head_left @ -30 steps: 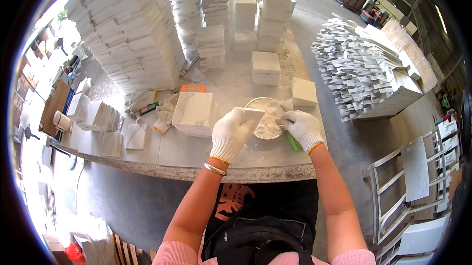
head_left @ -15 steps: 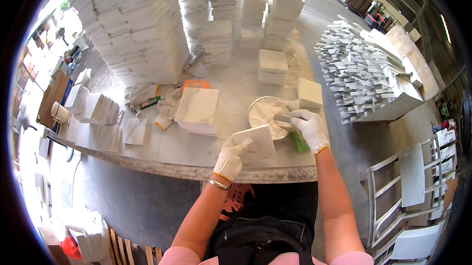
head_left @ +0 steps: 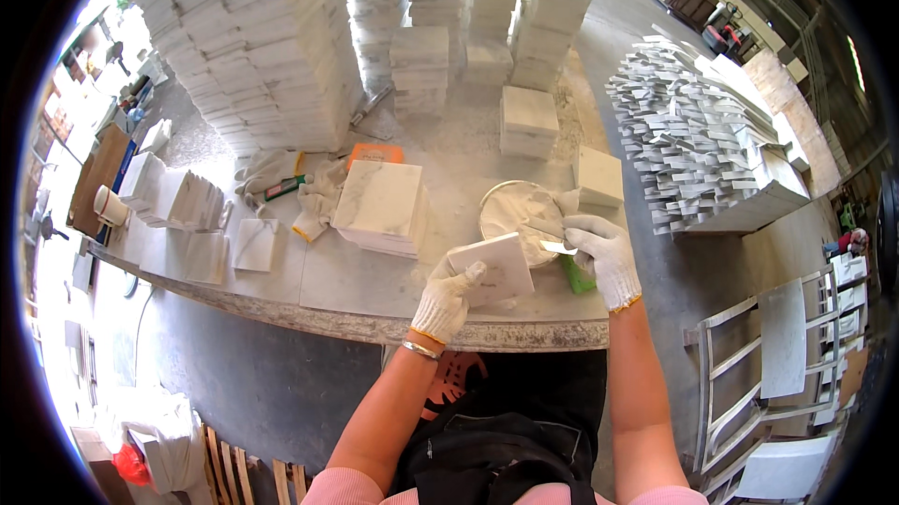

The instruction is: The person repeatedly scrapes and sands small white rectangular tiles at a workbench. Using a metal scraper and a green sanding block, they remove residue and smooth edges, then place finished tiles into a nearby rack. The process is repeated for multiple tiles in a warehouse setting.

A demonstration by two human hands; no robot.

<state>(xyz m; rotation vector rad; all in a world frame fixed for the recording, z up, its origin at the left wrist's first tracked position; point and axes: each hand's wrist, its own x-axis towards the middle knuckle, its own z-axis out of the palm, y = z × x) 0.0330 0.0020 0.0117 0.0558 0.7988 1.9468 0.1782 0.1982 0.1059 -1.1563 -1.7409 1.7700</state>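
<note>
Clasping a tile (head_left: 506,271) above the tabletop's (head_left: 375,288) near edge, left grip (head_left: 443,301) likely steadies it; right grip (head_left: 607,257) pinches a flat tool (head_left: 559,247).

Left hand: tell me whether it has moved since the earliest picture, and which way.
Yes. Judged against the bowl, the left hand has moved toward the person's body, lower in the view.

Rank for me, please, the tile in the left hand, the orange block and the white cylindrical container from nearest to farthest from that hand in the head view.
1. Held tile: in the left hand.
2. Orange block: ahead, slightly left, behind the tile stack.
3. White cylindrical container: far left.
</note>
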